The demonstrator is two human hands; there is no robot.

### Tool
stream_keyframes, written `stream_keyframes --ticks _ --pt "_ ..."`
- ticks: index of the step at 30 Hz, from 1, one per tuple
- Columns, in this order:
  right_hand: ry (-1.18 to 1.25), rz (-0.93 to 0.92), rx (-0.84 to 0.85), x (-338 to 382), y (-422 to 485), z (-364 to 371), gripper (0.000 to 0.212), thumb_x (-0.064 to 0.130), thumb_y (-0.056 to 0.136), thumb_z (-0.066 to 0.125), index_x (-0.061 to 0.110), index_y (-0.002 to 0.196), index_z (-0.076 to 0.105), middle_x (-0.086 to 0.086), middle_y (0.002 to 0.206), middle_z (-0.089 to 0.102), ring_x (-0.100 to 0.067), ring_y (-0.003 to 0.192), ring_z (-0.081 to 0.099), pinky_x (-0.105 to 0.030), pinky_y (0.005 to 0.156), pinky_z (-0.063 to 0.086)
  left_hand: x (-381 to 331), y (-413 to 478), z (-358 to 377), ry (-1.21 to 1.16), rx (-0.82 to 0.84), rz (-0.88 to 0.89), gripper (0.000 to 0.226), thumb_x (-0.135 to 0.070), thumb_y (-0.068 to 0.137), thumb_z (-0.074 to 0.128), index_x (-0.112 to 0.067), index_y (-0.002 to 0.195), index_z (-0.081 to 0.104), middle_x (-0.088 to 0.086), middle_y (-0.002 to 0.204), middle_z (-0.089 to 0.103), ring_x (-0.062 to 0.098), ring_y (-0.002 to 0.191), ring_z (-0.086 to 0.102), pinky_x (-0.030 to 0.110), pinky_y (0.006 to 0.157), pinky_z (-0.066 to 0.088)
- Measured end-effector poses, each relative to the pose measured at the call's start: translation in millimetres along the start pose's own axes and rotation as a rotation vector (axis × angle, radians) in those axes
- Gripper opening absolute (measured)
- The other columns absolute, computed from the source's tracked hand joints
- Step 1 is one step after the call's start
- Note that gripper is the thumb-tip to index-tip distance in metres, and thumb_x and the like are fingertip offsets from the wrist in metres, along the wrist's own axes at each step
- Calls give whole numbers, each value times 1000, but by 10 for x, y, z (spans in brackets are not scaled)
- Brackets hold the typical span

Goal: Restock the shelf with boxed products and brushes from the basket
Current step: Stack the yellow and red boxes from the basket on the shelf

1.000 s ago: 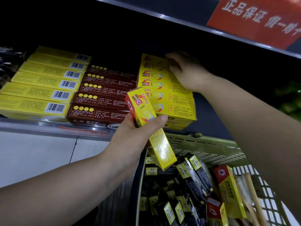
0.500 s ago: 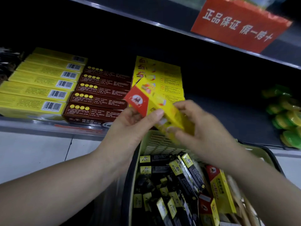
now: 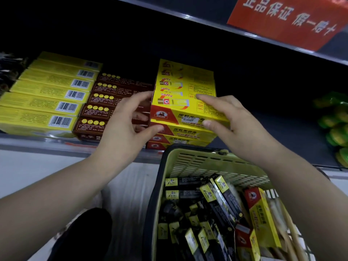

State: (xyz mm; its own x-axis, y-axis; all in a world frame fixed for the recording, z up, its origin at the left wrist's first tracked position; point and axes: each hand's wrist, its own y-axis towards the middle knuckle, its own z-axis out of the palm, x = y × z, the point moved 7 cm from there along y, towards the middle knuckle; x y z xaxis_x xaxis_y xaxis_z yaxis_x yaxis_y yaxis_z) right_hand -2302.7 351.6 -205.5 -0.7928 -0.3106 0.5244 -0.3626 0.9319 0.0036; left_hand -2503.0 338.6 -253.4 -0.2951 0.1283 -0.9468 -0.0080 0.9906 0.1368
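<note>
- Half a second ago I held the yellow box (image 3: pixel 188 110) tilted in the air above the basket (image 3: pixel 197 159); now it lies level on the front of the yellow stack (image 3: pixel 186 80) on the shelf (image 3: pixel 56 144).
- My hands are apart, one at each end of the box, and both grip it: the left hand (image 3: pixel 128 125) has its thumb under the red left corner and fingers over the top edge, while the right hand (image 3: pixel 231 125) has its thumb on the front face and fingers over the top.
- A second ago only my left hand held the box, and my right hand reached into the back of the stack.
- Left of the stack lie rows of brown boxes (image 3: pixel 105 98), partly hidden by my left hand, then yellow barcode boxes (image 3: pixel 49 102).
- The basket holds black-and-yellow boxes (image 3: pixel 207 204), a red-and-yellow box (image 3: pixel 263 219) and wooden brush handles (image 3: pixel 290 232).
- A red sign (image 3: pixel 288 17) hangs above; blurred green items (image 3: pixel 337 125) lie at the right.
</note>
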Motion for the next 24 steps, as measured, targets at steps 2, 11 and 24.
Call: stream_keyframes --ticks 2,11,24 --pt "10 22 -49 -49 -38 -37 63 29 88 60 43 141 28 15 118 36 6 101 39 -1 82 31 -17 23 9 16 -4 23 64 -14 74 74 -60 106 42 -10 114 51 -8 82 53 12 67 49" --pt "136 176 -188 -274 -178 -6 58 14 81 70 34 128 41 2 124 53 -10 94 62 -23 84 53 -9 63 -3 43 -32 55 51 -13 76 72 -48 101 44 -15 102 55 -11 81 56 1 64 45" --pt "187 265 -129 -432 -384 -17 74 18 79 73 27 138 30 10 116 43 -4 91 56 -8 70 47 -72 -359 177 -45 24 -10 42 -22 70 76 -44 83 43 -23 85 55 0 73 54 11 66 46"
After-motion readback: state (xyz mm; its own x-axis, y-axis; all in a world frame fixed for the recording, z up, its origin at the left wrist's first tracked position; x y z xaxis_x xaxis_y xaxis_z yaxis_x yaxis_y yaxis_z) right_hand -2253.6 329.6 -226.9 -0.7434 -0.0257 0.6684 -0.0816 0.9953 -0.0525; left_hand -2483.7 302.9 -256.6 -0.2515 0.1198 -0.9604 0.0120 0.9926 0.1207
